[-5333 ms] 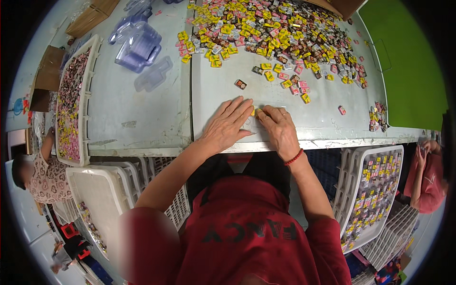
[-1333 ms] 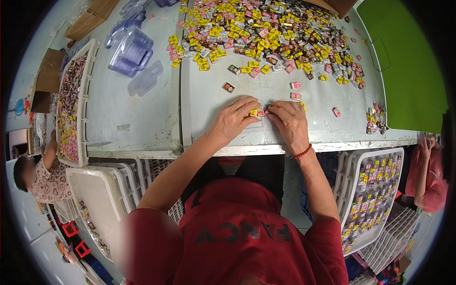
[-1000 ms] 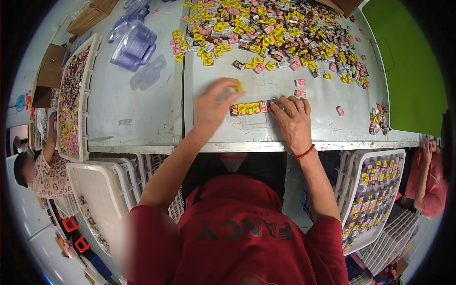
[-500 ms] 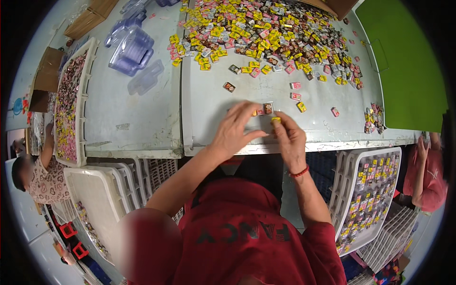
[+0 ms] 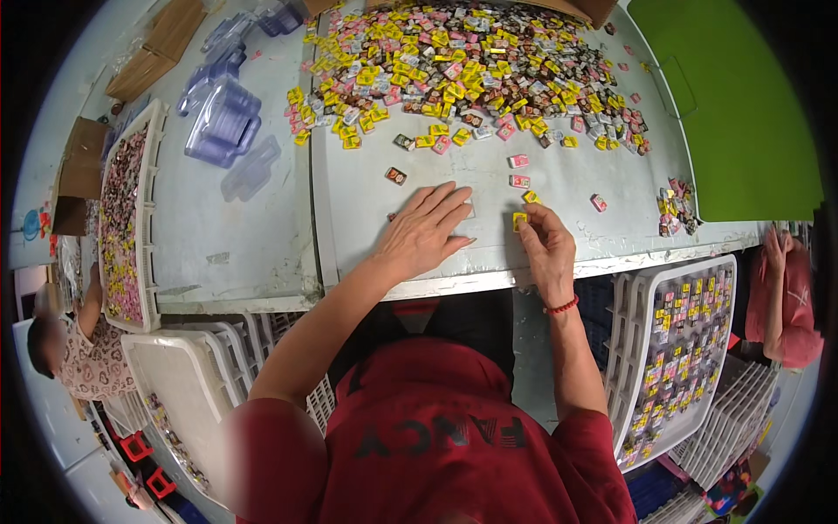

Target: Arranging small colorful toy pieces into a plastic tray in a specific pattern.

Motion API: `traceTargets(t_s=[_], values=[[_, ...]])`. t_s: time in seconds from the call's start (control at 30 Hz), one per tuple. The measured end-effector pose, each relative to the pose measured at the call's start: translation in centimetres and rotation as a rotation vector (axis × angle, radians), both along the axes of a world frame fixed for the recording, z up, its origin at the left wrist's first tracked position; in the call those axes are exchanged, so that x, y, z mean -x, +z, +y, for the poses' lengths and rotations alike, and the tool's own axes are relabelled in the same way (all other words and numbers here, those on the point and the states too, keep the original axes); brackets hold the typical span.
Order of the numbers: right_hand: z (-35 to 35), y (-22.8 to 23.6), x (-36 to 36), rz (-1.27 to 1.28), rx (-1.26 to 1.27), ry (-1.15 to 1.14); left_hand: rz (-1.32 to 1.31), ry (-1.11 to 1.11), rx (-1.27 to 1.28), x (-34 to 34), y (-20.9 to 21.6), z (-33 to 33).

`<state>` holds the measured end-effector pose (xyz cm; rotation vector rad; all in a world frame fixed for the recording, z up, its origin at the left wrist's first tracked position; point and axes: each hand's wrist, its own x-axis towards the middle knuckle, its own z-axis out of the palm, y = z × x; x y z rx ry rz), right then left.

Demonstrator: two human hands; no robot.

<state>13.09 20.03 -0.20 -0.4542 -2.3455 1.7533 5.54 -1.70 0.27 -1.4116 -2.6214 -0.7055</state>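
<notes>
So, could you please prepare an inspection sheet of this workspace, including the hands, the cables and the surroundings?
Surface: white table, scuffed along its front edge, with a seam left of the hands.
Job's things: small yellow box in the fingers; large mixed pile of small boxes at the far side.
Clutter: a few loose boxes near the hands, including a dark box; clear plastic trays at left.
Left hand: spread, palm down; what lies beneath is mostly hidden.
Right hand: pinching the yellow box.
Cables: nothing clearly seen.
Surroundings: green panel at right, white crates below the table, one co-worker at right, another at left.
</notes>
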Motion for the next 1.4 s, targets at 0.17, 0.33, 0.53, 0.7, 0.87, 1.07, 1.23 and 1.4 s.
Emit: traceTargets(t_s=[0.17,0.33,0.53,0.7,0.87,1.07,1.23,1.4], values=[[-0.5,0.7,0.8,-0.057,0.034,0.096,-0.016,-0.006,0.016,0.1,0.6,-0.3],[-3.4,1.8,2.4,-0.017,0.062,0.176,-0.042,-0.007,-0.036,0.2,0.3,-0.6],[-5.7,1.5,3.1,0.074,-0.174,0.075,-0.060,0.011,-0.092,0.1,-0.1,-0.3],[-4.2,1.5,2.2,0.005,-0.101,0.011,-0.064,-0.020,-0.119,0.2,0.0,-0.5],[2.2,2.1,3.9,0.042,-0.411,-0.169,-0.096,-0.056,-0.085,0.5,0.3,-1.0],[4.4,1.4,6.1,0.205,-0.863,-0.139,-0.085,-0.055,-0.082,0.4,1.0,-0.7],[3.8,0.5,9.5,0.291,-0.880,-0.105,-0.090,-0.062,-0.056,0.4,1.0,-0.8],[4.8,-1.0,11.0,0.294,-0.960,-0.102,-0.076,-0.072,-0.105,0.5,0.9,-0.6]])
